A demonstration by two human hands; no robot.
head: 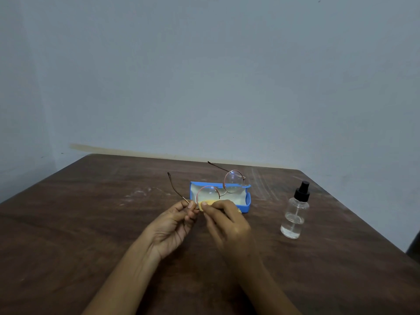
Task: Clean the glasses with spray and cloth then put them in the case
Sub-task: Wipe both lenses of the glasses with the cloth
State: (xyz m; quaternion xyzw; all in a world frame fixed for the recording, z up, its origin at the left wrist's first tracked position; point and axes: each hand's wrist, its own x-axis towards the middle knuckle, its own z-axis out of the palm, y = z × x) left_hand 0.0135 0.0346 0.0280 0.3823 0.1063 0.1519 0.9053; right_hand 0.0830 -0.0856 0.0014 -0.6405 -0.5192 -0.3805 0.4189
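Round, thin-framed glasses (223, 188) are held up above the table with their temples unfolded and pointing away. My left hand (175, 223) pinches the frame at the hinge of the nearer lens. My right hand (227, 221) presses a small yellow cloth (208, 203) against the lower edge of that lens. Behind the glasses an open blue case (248, 202) with a pale lining lies on the table. A clear spray bottle (295, 214) with a black nozzle stands upright to the right, a little liquid in its bottom.
The brown wooden table (91, 223) carries pale scuff marks and ends at a grey wall behind. A dark object (414, 244) sits at the right edge, beyond the table's corner.
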